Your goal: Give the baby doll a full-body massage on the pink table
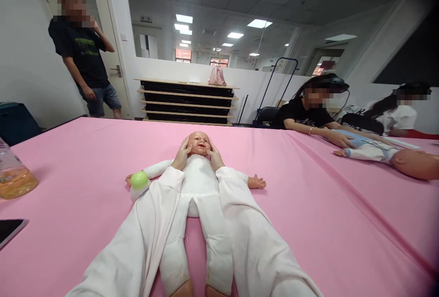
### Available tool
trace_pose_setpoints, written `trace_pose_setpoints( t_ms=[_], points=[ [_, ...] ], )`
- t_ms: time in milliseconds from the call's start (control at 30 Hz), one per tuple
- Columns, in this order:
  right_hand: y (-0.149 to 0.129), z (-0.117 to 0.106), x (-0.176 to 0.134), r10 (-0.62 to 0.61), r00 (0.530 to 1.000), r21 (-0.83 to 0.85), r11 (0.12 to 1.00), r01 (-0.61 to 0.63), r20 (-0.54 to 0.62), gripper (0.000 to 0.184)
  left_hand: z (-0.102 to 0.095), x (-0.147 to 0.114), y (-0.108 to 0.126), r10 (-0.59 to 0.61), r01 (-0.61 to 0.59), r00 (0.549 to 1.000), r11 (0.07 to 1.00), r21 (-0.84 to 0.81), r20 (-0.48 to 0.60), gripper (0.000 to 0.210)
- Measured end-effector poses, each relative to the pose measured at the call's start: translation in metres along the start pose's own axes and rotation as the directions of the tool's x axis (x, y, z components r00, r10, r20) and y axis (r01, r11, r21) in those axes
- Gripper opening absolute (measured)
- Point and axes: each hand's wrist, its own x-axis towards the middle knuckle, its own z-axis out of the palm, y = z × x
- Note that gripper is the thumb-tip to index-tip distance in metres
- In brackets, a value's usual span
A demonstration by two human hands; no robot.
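A baby doll (200,175) in a white cloth body lies on its back on the pink cloth, arms spread out, its head at the far end. My left hand (181,154) rests against one side of its head, fingers stretched along it and thumb on the cheek. On the other side my right hand (215,154) mirrors this, fingers extended and thumb near the mouth. Both palms touch the doll's head, partly hiding its sides. Long white sleeves cover my arms and part of the doll's body. A small bottle with a green cap (139,180) stands beside my left forearm.
At the left are a container of amber liquid (16,182) and a dark-screened device (10,232). Across the pink-covered table (308,233), a seated person (308,114) handles another doll (380,151). Another person (84,54) stands by the door.
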Motion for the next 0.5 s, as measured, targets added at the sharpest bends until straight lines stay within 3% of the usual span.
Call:
trace_pose_setpoints(
  t_ms=[133, 267, 367, 500],
  points=[
    [-0.003, 0.005, -0.001, -0.147, 0.982, -0.267, 0.957, 0.112, -0.115, 0.064, 0.004, -0.001, 0.012, -0.012, 0.013, 0.999, 0.999, 0.03, -0.036, 0.063],
    [-0.016, -0.001, -0.016, -0.303, 0.939, -0.506, 0.843, 0.183, -0.165, 0.052, 0.005, -0.015, 0.033, 0.053, -0.027, 0.991, 0.978, 0.209, -0.12, 0.079],
    [-0.025, -0.013, -0.047, -0.308, 0.943, -0.548, 0.814, 0.192, -0.127, 0.042, -0.005, -0.052, 0.043, 0.129, -0.095, 0.987, 0.948, 0.305, -0.092, 0.074],
    [-0.027, -0.03, -0.105, -0.237, 0.964, -0.531, 0.836, 0.138, -0.123, 0.031, -0.032, -0.12, 0.04, 0.075, -0.083, 0.996, 0.971, 0.226, 0.042, 0.059]
  ],
)
